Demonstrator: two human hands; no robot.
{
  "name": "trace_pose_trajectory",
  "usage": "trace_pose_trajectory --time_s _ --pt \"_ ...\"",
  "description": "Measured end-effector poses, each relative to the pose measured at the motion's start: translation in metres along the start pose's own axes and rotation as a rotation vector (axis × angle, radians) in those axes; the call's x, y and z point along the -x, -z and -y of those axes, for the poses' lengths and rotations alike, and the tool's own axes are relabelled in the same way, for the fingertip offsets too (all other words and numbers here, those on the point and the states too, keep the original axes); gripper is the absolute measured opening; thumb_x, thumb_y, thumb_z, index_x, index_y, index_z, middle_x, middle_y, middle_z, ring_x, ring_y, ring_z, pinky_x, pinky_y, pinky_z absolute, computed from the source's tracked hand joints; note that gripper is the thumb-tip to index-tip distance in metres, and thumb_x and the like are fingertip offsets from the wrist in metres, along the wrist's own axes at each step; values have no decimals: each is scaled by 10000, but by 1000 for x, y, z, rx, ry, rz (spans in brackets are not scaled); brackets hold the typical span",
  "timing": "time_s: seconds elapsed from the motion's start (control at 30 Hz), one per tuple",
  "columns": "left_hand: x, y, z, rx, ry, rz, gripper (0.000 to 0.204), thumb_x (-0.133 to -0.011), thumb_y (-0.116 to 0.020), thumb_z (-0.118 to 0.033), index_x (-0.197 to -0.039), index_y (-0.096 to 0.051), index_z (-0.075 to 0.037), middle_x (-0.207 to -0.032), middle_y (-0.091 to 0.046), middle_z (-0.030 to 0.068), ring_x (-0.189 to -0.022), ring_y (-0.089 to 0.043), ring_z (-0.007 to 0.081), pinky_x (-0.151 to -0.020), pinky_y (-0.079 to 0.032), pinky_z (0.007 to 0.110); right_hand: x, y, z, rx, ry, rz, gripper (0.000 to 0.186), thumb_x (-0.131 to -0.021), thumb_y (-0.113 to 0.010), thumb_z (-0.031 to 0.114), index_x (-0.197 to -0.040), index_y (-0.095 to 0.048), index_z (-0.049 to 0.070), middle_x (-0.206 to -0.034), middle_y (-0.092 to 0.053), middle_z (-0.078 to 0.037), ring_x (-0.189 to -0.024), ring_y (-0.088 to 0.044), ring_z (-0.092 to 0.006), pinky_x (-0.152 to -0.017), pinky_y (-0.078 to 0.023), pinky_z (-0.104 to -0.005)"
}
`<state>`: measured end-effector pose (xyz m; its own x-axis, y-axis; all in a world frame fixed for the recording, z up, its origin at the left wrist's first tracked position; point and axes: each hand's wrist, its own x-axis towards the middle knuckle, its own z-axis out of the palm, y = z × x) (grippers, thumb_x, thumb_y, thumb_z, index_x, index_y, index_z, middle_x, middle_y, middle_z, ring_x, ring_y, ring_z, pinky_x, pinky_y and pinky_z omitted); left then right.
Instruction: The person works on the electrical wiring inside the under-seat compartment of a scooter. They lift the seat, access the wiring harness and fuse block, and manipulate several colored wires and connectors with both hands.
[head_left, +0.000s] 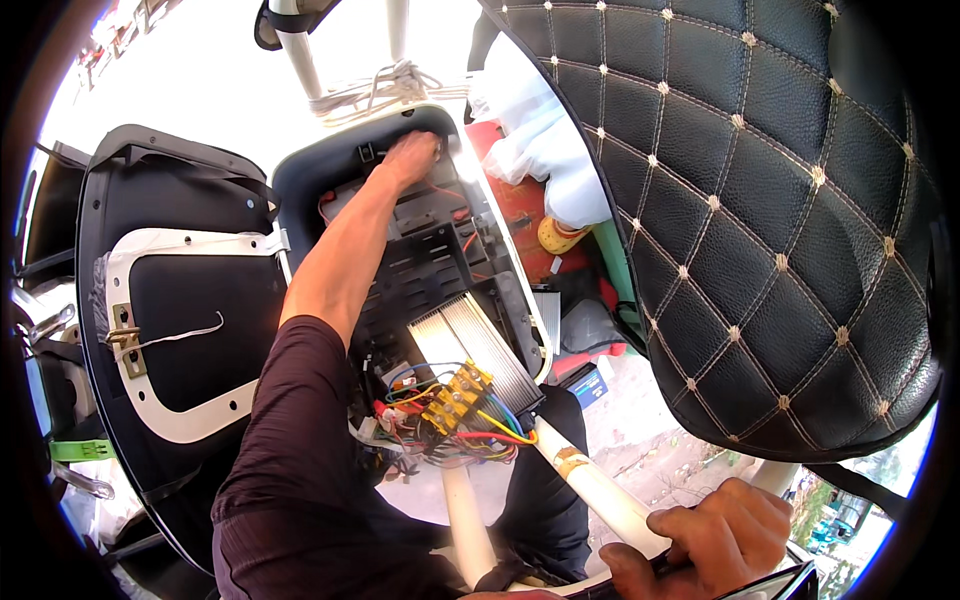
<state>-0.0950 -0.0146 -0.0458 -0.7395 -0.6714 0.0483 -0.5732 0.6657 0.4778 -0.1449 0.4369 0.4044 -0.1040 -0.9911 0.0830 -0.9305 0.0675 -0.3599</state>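
My left hand [408,158] reaches into the top end of a dark plastic compartment [305,180], fingers curled near its rim; what they hold is hidden. Red wires [460,213] run beside it. In the lower part sits a silver finned controller [472,345], with a yellow terminal block [455,398] and tangled coloured cables at its edge. My right hand [722,537] is at the lower right, closed on a frame bar beside a cream tube [610,505].
A black lid [180,180] with a white bracket stands open at left. A quilted black seat [760,220] fills the upper right. Coiled cord [375,85] lies above the compartment. A white bag [530,120], red surface and blue box [582,385] are between compartment and seat.
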Motion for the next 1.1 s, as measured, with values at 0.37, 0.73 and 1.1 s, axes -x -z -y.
trace_pose_trajectory --time_s 0.37,0.73,1.1 --pt "5 -9 8 -55 -128 -133 174 -894 -655 -114 -943 -753 22 -978 -720 294 -948 -712 459 -826 -574 540 -2 3 0 7 29 30 269 -809 -866 181 -854 -636 52 -574 -476 -66 -466 -459 -225 -433 -334 -364" --pt "4 -8 3 32 -36 -64 189 -877 -653 -82 -1017 -704 35 -1029 -706 281 -1002 -663 474 -866 -538 524 -2 0 -5 8 100 4 267 -840 -840 212 -845 -639 37 -569 -494 -60 -443 -452 -215 -412 -330 -348" --pt "8 -8 -5 58 -12 -69 207 -879 -588 -60 -1003 -745 -9 -1040 -716 270 -1015 -682 459 -876 -540 530 -3 -1 -5 -12 100 4 254 -833 -838 190 -827 -648 22 -579 -518 -58 -433 -448 -201 -396 -316 -333"
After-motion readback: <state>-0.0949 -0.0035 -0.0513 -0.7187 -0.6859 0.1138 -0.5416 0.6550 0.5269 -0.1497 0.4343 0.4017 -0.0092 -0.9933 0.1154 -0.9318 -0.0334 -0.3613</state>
